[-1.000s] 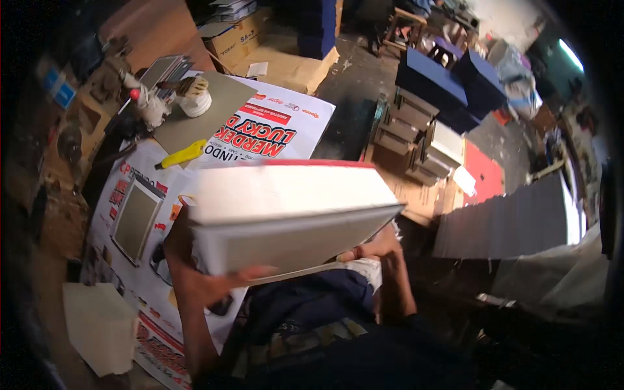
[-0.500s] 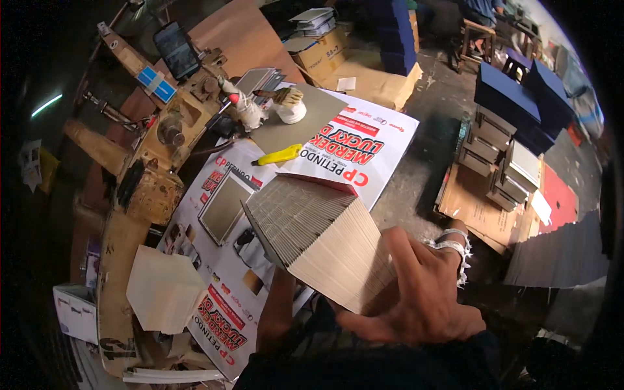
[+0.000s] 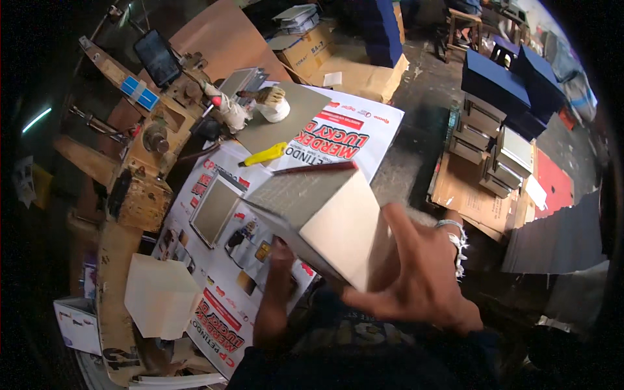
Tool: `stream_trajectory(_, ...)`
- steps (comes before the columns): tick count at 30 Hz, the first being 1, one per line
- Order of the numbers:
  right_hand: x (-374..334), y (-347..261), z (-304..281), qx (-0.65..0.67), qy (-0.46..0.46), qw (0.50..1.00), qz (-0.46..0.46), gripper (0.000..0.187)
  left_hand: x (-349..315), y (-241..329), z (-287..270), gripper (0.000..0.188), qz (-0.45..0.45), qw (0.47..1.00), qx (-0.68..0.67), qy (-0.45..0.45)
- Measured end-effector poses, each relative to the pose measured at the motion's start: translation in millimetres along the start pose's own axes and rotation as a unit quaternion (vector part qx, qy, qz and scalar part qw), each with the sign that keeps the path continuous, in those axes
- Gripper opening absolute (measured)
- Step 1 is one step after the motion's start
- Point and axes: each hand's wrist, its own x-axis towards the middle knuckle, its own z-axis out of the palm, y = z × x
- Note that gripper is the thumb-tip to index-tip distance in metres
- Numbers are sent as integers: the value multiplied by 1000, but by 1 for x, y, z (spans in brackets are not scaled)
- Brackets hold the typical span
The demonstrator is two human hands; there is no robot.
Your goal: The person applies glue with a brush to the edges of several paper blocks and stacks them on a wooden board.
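While both hands work around it, the thick paper block [image 3: 341, 227] sits tilted in front of the torso, over the near right edge of the printed sheet [image 3: 383, 127]; whether its underside touches anything, can't tell. Greyish face turned up-left, smooth cream face toward the right hand, red strip [image 3: 318, 168] along the far edge.

Handling, my judgement: press evenly on both sides so the pages stay square and don't fan; support the weight from below; spread the fingers wide on the cream face, no nails into the page edges.

Right hand [image 3: 422, 276] grasps the block's right end, palm toward the cream face, index finger up along the far side, thumb low near the bottom corner, wrist bent inward; frayed white band [image 3: 461, 253] on the wrist. Left hand [image 3: 279, 257] is at the block's lower left, forearm rising nearly upright from the lower edge; fingers mostly hidden and dark, so can't tell if it grips or only props.

Beyond the block: yellow cutter [image 3: 265, 155] on the sheet, grey panel [image 3: 218, 209] left of the block, white pot [image 3: 274, 109] with a brush on grey board [image 3: 305, 107]. Second pale block [image 3: 162, 296] at lower left. Navy blocks [image 3: 497, 91] atop paler ones, far right.
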Motion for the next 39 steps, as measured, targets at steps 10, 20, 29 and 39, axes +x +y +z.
stream_trajectory(10,113,111,101,178,-145,968,-103,79,-51,105,-9,88,111,669,724,126)
stream_trajectory(20,131,116,146,239,-154,937,-202,70,-74,85,-29,79,155,688,679,206)
stream_trajectory(29,127,103,125,203,-219,941,-160,68,-107,75,-48,74,147,773,562,254)
stream_trajectory(39,121,105,118,208,-203,944,-157,68,-107,66,-44,70,134,815,501,259)
